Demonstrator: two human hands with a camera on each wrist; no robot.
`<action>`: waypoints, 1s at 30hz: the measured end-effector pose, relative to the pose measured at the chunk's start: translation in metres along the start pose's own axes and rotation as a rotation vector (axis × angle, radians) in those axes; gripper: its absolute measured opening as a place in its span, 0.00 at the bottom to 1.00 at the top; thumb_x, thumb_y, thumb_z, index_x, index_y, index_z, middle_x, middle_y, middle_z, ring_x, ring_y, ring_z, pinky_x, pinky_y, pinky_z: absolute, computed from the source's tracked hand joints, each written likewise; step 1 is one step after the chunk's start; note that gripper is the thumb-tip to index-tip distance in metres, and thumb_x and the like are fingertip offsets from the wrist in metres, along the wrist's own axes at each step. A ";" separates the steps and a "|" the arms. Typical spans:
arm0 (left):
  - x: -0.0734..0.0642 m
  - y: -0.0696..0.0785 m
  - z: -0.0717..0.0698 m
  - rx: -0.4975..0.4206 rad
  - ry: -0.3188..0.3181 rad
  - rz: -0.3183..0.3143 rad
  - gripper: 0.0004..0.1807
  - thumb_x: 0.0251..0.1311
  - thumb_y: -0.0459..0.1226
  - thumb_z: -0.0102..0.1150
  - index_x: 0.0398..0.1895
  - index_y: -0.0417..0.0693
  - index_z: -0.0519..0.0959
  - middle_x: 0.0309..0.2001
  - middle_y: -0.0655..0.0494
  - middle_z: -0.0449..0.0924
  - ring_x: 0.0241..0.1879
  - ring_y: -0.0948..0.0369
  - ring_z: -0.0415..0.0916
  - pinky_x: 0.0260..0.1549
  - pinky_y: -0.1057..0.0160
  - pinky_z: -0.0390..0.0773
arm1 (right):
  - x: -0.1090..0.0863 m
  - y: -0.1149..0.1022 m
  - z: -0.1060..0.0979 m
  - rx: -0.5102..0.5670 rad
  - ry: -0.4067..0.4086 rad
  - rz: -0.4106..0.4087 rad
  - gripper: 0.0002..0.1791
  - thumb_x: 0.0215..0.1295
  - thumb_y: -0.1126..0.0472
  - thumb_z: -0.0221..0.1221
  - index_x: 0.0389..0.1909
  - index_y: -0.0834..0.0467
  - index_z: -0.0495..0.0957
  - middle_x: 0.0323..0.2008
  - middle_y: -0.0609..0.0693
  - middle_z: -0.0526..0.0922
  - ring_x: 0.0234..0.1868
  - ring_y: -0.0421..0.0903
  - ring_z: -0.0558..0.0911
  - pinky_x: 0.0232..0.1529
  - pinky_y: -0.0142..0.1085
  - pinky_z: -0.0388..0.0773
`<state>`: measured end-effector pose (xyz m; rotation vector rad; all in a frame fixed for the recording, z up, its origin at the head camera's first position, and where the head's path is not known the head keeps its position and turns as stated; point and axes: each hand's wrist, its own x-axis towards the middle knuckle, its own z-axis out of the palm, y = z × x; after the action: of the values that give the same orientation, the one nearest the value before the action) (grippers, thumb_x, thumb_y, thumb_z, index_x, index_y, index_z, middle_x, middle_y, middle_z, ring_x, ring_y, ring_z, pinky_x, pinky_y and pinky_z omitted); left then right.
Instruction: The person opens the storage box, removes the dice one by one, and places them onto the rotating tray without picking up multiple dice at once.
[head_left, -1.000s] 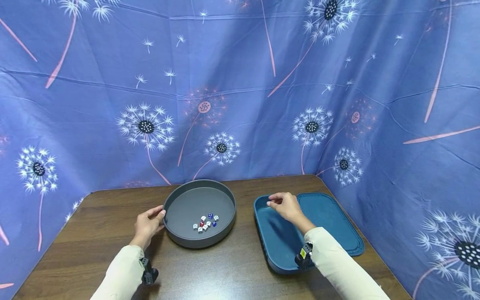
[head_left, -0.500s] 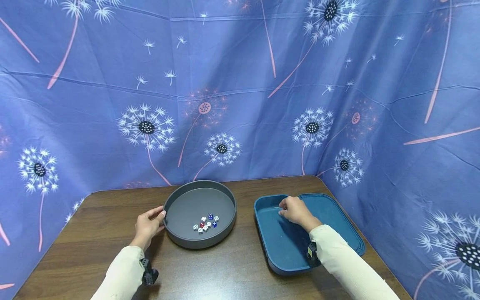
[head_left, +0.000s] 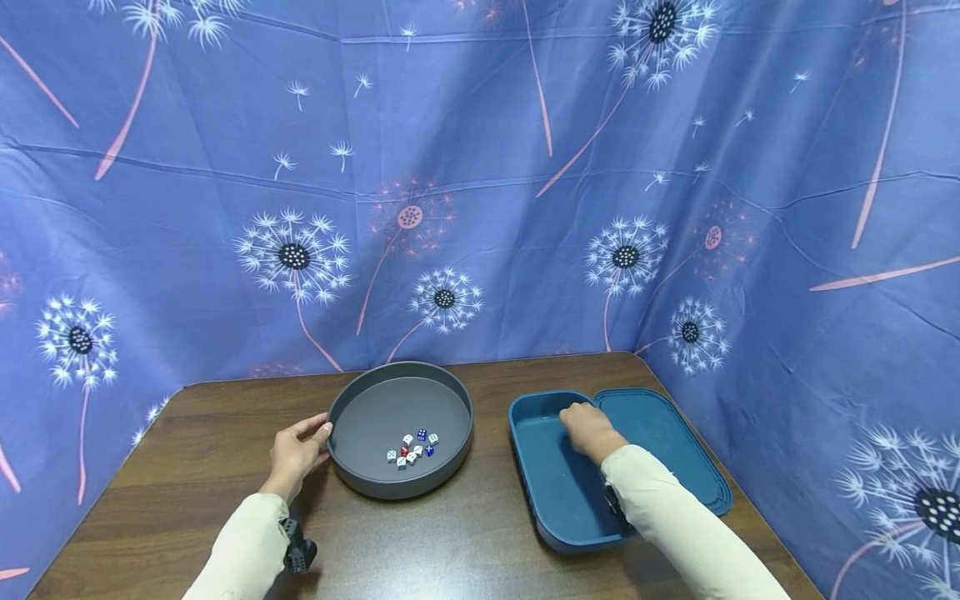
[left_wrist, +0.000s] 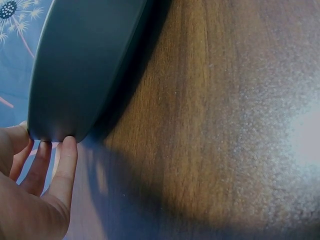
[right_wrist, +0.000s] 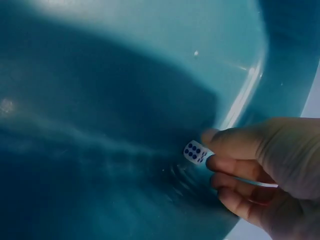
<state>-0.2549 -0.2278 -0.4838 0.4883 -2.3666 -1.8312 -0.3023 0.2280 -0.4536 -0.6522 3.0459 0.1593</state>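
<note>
A dark grey round pan stands on the wooden table at centre-left, with several small dice in white, blue and red inside. My left hand is at its left side, fairly straight fingertips touching the outer wall near the rim. To the right is a blue rectangular box. My right hand reaches down into its far right corner, palm hidden from the head view. In the right wrist view, a white die with blue dots sits right at the parted tips of thumb and index finger.
A blue lid lies to the right of the box, near the table's right edge. The brown wooden table runs up to a blue dandelion-print curtain behind and at the right.
My right hand has moved from above the box down into its far right corner, forearm turning over. The left hand, pan and dice have stayed put.
</note>
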 end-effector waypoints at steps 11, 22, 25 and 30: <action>0.002 0.000 0.001 -0.008 0.007 0.001 0.21 0.69 0.35 0.52 0.62 0.34 0.71 0.59 0.32 0.69 0.46 0.54 0.78 0.40 0.61 0.85 | 0.007 -0.002 0.006 -0.034 -0.046 0.025 0.08 0.56 0.77 0.61 0.26 0.62 0.79 0.29 0.60 0.80 0.34 0.61 0.80 0.34 0.54 0.82; 0.001 0.000 0.002 -0.015 0.013 -0.008 0.21 0.68 0.35 0.53 0.61 0.34 0.71 0.60 0.32 0.70 0.42 0.59 0.78 0.39 0.62 0.86 | 0.001 -0.003 -0.001 -0.070 -0.038 0.004 0.07 0.58 0.76 0.61 0.27 0.62 0.79 0.28 0.59 0.80 0.34 0.58 0.80 0.35 0.50 0.83; 0.001 -0.001 0.002 -0.016 0.011 -0.006 0.21 0.68 0.35 0.53 0.61 0.34 0.71 0.60 0.31 0.69 0.42 0.58 0.78 0.39 0.61 0.86 | 0.002 -0.003 -0.006 -0.052 -0.027 -0.015 0.08 0.58 0.76 0.61 0.26 0.61 0.78 0.25 0.57 0.78 0.31 0.55 0.80 0.33 0.47 0.82; 0.001 -0.001 0.001 -0.020 0.015 -0.005 0.21 0.68 0.35 0.53 0.61 0.34 0.71 0.60 0.32 0.70 0.42 0.57 0.79 0.38 0.63 0.86 | 0.005 -0.012 -0.026 0.037 0.079 -0.067 0.08 0.53 0.75 0.64 0.22 0.61 0.78 0.21 0.52 0.78 0.27 0.51 0.79 0.29 0.43 0.80</action>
<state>-0.2563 -0.2273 -0.4849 0.5048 -2.3374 -1.8453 -0.3016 0.2122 -0.4294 -0.7744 3.0886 0.0770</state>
